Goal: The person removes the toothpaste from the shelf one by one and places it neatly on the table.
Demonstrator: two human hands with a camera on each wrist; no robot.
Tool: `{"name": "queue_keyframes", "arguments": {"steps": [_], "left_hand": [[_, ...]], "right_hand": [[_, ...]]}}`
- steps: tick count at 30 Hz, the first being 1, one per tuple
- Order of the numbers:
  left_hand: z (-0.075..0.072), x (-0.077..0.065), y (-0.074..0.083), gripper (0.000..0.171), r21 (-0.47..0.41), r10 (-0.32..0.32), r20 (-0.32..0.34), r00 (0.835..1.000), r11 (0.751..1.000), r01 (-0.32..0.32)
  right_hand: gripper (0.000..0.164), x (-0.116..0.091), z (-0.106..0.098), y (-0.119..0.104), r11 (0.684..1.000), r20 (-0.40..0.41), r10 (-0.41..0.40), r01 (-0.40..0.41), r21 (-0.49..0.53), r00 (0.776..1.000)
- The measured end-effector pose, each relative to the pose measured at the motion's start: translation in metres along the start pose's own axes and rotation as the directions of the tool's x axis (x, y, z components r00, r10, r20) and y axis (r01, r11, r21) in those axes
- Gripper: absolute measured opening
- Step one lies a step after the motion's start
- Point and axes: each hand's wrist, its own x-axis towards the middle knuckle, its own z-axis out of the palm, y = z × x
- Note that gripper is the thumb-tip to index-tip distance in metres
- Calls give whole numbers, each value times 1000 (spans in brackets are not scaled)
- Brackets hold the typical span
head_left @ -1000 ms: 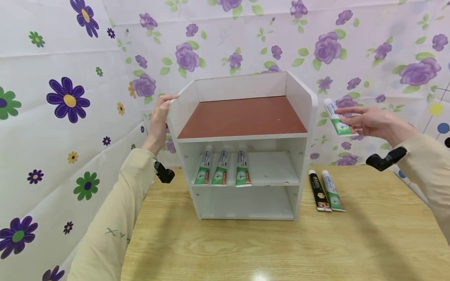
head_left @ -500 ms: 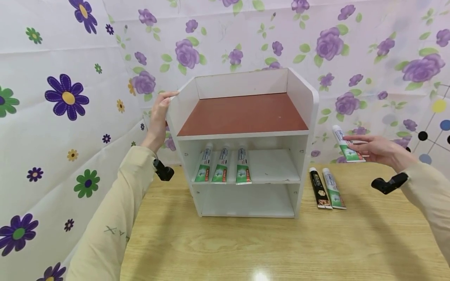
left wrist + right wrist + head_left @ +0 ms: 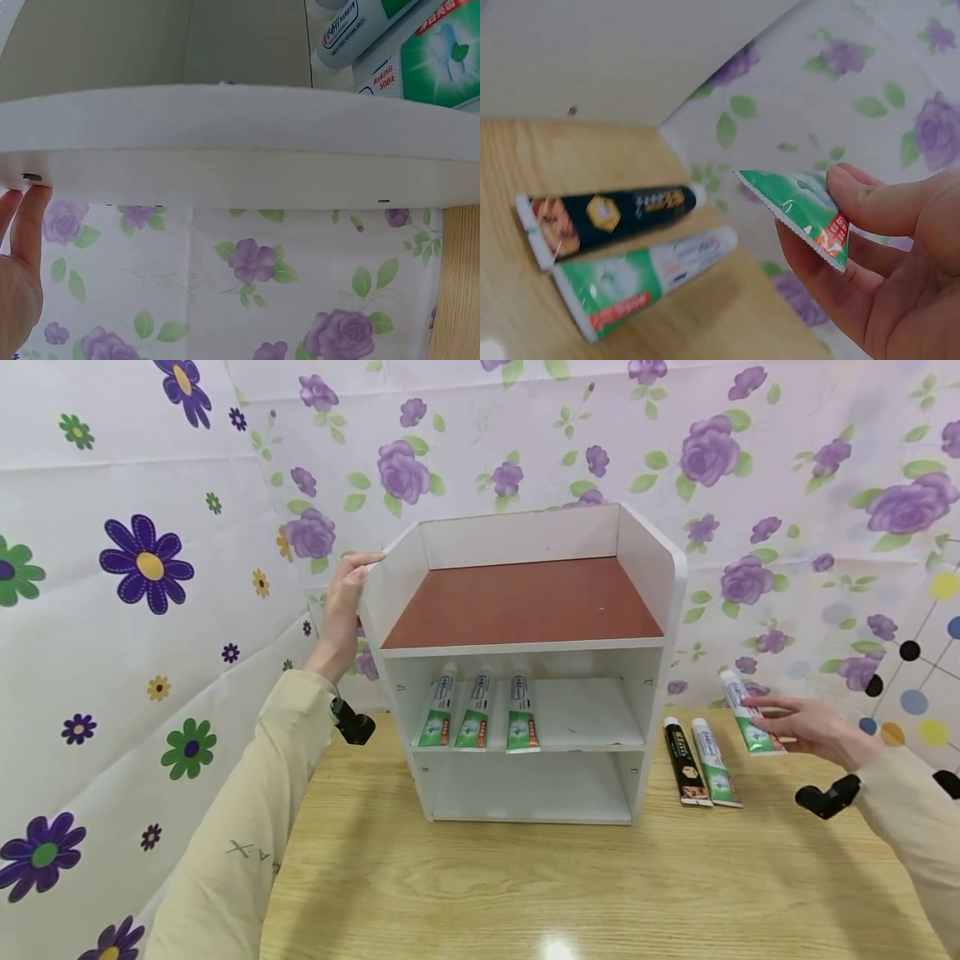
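Observation:
My right hand [image 3: 813, 732] pinches a white and green toothpaste tube [image 3: 752, 714] between thumb and fingers, cap tilted up, its flat crimped end toward me in the right wrist view. Just left of it on the table lie a black toothpaste tube [image 3: 686, 762] and another white-green tube [image 3: 716, 762], side by side. My left hand [image 3: 339, 614] rests against the upper left side panel of a white shelf unit [image 3: 525, 647]; in the left wrist view the fingertips [image 3: 34, 196] touch its outer face. Three white-green tubes [image 3: 476, 710] lie on the middle shelf, toward its left.
The shelf unit has a red-brown top board [image 3: 525, 599] with raised side and back panels, and a lower compartment [image 3: 532, 787] beneath the middle shelf. It stands on a wood-grain table [image 3: 487, 893]. Floral cloth [image 3: 510, 435] hangs behind and to the left.
My right hand has moved down and slightly right with the toothpaste tube, from beside the unit's top panel to near the tubes on the table. The left hand has stayed against the unit.

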Motion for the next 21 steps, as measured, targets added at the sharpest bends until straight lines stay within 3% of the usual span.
{"name": "queue_keyframes", "arguments": {"steps": [3,7,21], "left_hand": [[0,0,0,36,5,8,4,1000,1000,-8],[0,1,-1,36,0,29,3,1000,1000,-29],[1,2,-2,35,-2,35,0,999,999,-35]], "right_hand": [[56,0,-2,17,998,-8,12,-12,-67,1000],[61,0,-3,35,992,12,15,-13,-128,1000],[58,8,3,73,990,-5,74,-74,-123,997]]}}
